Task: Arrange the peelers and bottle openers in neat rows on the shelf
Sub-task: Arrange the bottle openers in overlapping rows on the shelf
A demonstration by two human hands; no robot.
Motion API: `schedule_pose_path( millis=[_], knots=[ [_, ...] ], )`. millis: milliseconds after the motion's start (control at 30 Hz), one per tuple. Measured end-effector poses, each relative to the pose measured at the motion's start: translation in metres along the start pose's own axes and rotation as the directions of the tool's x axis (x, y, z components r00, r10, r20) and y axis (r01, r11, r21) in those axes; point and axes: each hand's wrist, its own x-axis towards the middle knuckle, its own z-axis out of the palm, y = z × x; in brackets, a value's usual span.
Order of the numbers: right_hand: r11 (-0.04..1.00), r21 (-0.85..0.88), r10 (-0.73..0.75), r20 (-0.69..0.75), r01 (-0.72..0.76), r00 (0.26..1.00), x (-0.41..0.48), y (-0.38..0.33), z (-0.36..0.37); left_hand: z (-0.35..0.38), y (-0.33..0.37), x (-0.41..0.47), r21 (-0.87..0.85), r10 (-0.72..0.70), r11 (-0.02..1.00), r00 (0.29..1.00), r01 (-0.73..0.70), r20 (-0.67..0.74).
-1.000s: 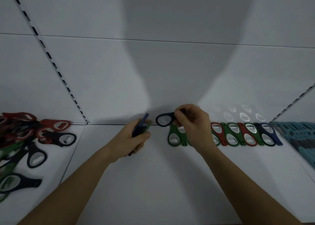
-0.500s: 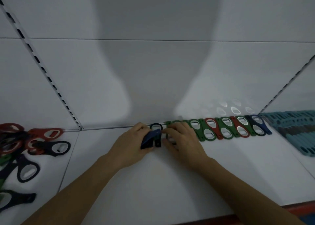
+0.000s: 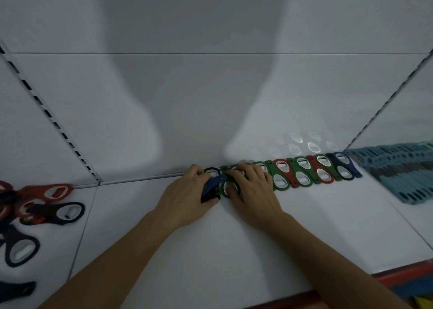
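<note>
A row of green, red and dark blue bottle openers (image 3: 302, 174) lies along the back wall of the white shelf (image 3: 210, 250). At the row's left end a black opener (image 3: 212, 172) lies flat. My left hand (image 3: 187, 196) grips a blue opener (image 3: 214, 184) and another dark one just left of the row's end. My right hand (image 3: 250, 186) rests with spread fingers on the green openers (image 3: 226, 188) at that end, pressing them down. A loose pile of red, black and dark blue openers (image 3: 39, 205) lies at the far left.
Teal peelers (image 3: 398, 175) are stacked at the right on the neighbouring shelf section. Slotted uprights run up the back wall at left and right. The shelf's red front edge (image 3: 398, 278) shows at the lower right.
Both hands have come down from mid-air to the shelf. The black opener my right hand held now lies at the row's left end, and that hand presses on the neighbouring green ones.
</note>
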Motion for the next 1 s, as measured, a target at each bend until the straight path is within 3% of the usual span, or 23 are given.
schedule_pose_path(
  millis=[367, 500, 567, 633, 733, 833, 933, 1000],
  knots=[
    [0.999, 0.038, -0.01, -0.004, 0.01, 1.0, 0.0, -0.001, -0.002, 0.001, 0.007, 0.005, -0.04, -0.033, 0.999, 0.999, 0.033, -0.004],
    [0.99, 0.14, -0.006, -0.107, 0.021, 0.994, -0.003, -0.003, -0.009, -0.009, 0.004, 0.001, -0.264, -0.043, 0.964, 0.999, 0.037, -0.018],
    [0.977, 0.2, -0.03, -0.199, 0.071, 0.98, -0.002, -0.004, -0.015, -0.016, -0.001, -0.002, -0.431, -0.064, 0.9, 0.998, 0.06, 0.005],
    [0.907, 0.402, -0.046, -0.197, 0.123, 0.979, 0.001, -0.01, -0.026, -0.024, -0.004, -0.006, -0.62, -0.055, 0.781, 0.998, 0.071, 0.044],
    [0.68, 0.734, -0.046, 0.035, 0.005, 0.998, 0.012, -0.03, -0.038, -0.034, -0.003, -0.011, -0.737, -0.031, 0.674, 0.999, 0.049, 0.038],
    [0.57, 0.821, -0.05, 0.055, -0.017, 0.997, 0.022, -0.046, -0.035, -0.039, -0.002, -0.015, -0.791, -0.099, 0.61, 0.995, 0.042, -0.023],
    [0.441, 0.892, 0.042, 0.086, -0.096, 0.995, 0.028, -0.05, -0.031, -0.045, -0.01, -0.019, -0.845, -0.228, 0.53, 0.971, 0.068, -0.065],
    [0.412, 0.901, 0.09, 0.109, -0.136, 0.99, 0.028, -0.049, -0.03, -0.048, -0.022, -0.023, -0.857, -0.33, 0.503, 0.941, 0.107, -0.077]
  ],
)
